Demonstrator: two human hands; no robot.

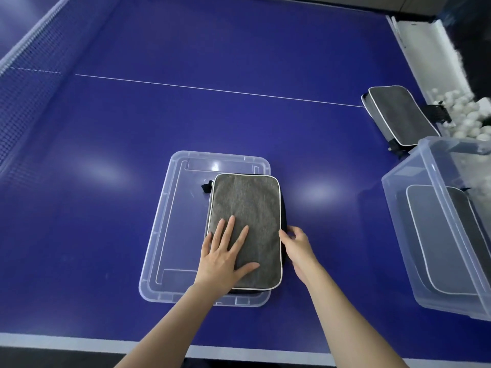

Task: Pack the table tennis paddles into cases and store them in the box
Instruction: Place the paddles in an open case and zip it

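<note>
A grey paddle case with white piping lies on a clear plastic lid on the blue table. My left hand rests flat on the case's near half, fingers spread. My right hand pinches the case's right edge, where the zip runs; what it pinches is hidden. A second grey case lies at the far right of the table. The clear storage box stands at the right, with one grey case lying inside. No paddle is visible.
The net runs along the left side. A white centre line crosses the blue table. Beyond the right edge sits a pile of white balls. The table's white front edge is just below my arms.
</note>
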